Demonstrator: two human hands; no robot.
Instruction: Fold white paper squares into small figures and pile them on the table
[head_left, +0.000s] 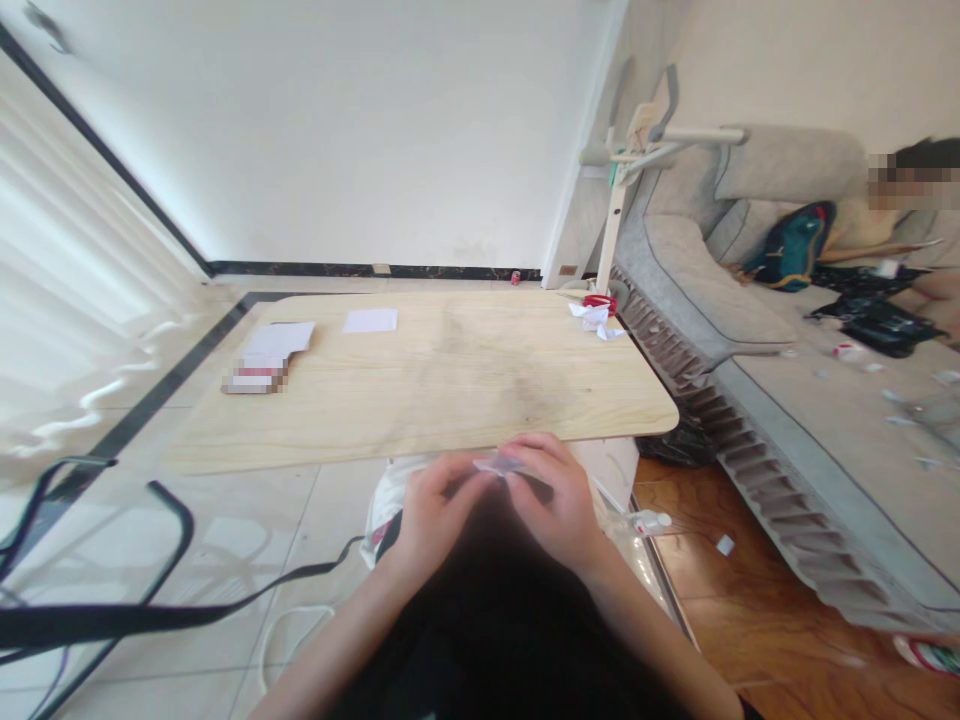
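Note:
A small folded piece of white paper is pinched between my two hands, close to my body at the table's near edge. My left hand grips its left side with thumb and fingers. On the other side, my right hand holds it between thumb and curled fingers. Much of the paper is hidden behind the fingers. White folded paper pieces lie at the table's far right corner beside red-handled scissors. A flat white sheet rests near the back edge.
The wooden table spans the space before me. Paper and a blurred-out box sit at its left. A grey sofa stands to the right, where a person sits by a teal backpack. A black strap stretches across the lower left.

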